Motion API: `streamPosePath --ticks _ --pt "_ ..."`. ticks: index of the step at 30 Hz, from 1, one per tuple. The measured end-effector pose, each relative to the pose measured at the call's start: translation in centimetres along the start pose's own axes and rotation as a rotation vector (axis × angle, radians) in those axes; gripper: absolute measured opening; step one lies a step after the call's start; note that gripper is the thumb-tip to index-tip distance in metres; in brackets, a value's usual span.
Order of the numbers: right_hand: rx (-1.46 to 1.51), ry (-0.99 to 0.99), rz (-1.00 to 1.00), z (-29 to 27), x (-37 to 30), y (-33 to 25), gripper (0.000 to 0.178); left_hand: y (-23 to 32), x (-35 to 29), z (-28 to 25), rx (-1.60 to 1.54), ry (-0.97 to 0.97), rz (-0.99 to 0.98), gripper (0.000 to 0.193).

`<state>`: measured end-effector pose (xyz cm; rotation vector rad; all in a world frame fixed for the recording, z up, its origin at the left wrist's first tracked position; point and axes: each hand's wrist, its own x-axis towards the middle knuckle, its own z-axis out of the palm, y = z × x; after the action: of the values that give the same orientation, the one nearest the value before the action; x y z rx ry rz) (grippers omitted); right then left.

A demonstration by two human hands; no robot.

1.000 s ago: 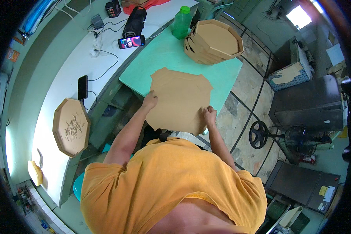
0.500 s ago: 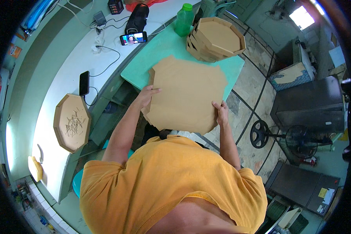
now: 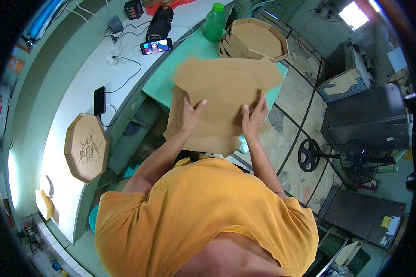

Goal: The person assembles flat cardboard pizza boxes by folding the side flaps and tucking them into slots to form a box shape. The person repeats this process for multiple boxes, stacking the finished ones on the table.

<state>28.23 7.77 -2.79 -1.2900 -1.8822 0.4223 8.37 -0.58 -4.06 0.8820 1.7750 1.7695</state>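
A brown cardboard pizza box [image 3: 224,85] with angled corners lies in front of me, over the green table [image 3: 158,87]. Its far panel is blurred and spreads towards the stack behind it; fold lines show across the middle. My left hand [image 3: 192,115] rests on the cardboard's left part, fingers stretched and thumb spread to the right. On the right part lies my right hand [image 3: 254,119], fingers extended, thumb apart, against a raised edge. Neither hand wraps round the cardboard. Farther back stands a stack of folded octagonal pizza boxes [image 3: 258,39].
A green bottle [image 3: 215,23] stands beside the stack. On the white counter are a propped phone [image 3: 156,46], a black phone on a cable [image 3: 99,100], and an octagonal cardboard tray [image 3: 74,159] holding thin scraps. To the right, a fan [image 3: 358,160] stands on the tiled floor.
The cardboard has gone from a plain face to one with fold lines and a spread far panel. Both hands have moved inward from its side edges onto its surface.
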Motion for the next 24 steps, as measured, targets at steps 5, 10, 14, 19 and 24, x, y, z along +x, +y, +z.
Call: streamPosePath --ticks 5,10,14,19,24 --pt "-0.065 0.235 -0.581 -5.7 2.6 -6.6 0.085 6.8 5.4 -4.9 0.084 0.035 0.124 0.063" --pt "0.137 -0.341 -0.221 -10.5 5.8 -8.6 0.05 9.2 6.8 -7.3 0.552 -0.223 0.7 0.069" --pt "0.322 -0.547 0.122 -11.1 6.0 -6.3 0.023 3.0 7.2 -11.1 0.518 0.095 0.679 0.077" --pt "0.454 -0.237 0.243 -18.5 6.9 -1.8 0.02 -8.8 3.4 -18.6 0.538 -0.268 -0.625 0.068" --pt "0.582 -0.099 0.275 -21.4 6.4 0.2 0.018 -15.0 -3.4 -17.7 0.061 -0.476 -0.907 0.049"
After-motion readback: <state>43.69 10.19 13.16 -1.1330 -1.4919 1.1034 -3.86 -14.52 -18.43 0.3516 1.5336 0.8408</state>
